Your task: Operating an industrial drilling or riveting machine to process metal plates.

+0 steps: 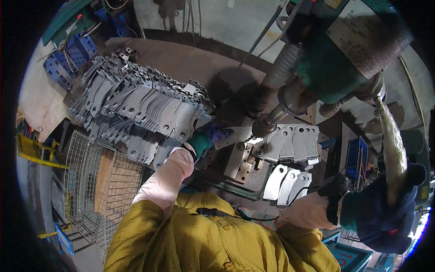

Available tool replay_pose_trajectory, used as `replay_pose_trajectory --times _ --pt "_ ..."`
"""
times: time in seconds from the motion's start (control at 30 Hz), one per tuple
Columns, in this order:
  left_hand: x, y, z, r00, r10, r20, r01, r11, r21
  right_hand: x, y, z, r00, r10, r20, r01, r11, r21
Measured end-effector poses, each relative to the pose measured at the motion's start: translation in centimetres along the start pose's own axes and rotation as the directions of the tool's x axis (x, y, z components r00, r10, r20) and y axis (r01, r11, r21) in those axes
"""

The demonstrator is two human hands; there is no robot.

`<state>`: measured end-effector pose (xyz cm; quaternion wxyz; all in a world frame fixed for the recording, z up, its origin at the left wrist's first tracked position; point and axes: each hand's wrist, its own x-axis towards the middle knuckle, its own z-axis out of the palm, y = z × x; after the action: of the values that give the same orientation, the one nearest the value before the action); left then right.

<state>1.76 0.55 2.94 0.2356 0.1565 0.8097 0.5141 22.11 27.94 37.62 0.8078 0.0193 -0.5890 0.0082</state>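
Observation:
My left hand (212, 135), in a dark glove with a green cuff, is closed on the near end of a flat grey metal plate (235, 136). The plate's other end lies on a fixture block (242, 158) beneath the spindle (264, 125) of a green drill press (331, 59). What sits at the spindle's tip is too dark to make out. My right hand (385, 211), also gloved, wraps around the lower end of the press's lever (393, 145), which is covered in shiny wrapping. Hardly any space shows between the plate and the spindle.
Many similar plates stand in a large stack (149, 106) on the bench at the left. Several lie overlapped (292, 140) right of the fixture, with more bright plates (285, 183) nearer me. A wire basket (86, 177) stands lower left; blue bins (355, 156) are at right.

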Motion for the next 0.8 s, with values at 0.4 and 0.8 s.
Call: replay_pose_trajectory --times 0.4,0.8 --pt "0.0 0.2 0.0 0.998 0.06 0.013 -0.059 0.992 -0.113 -0.5 0.2 -0.5 1.0 -0.008 -0.022 0.007 1.0 -0.022" --pt "0.8 -1.9 0.4 0.997 0.081 -0.002 -0.08 0.989 -0.12 -0.4 0.8 -0.8 1.0 -0.004 -0.027 0.003 0.999 -0.035"
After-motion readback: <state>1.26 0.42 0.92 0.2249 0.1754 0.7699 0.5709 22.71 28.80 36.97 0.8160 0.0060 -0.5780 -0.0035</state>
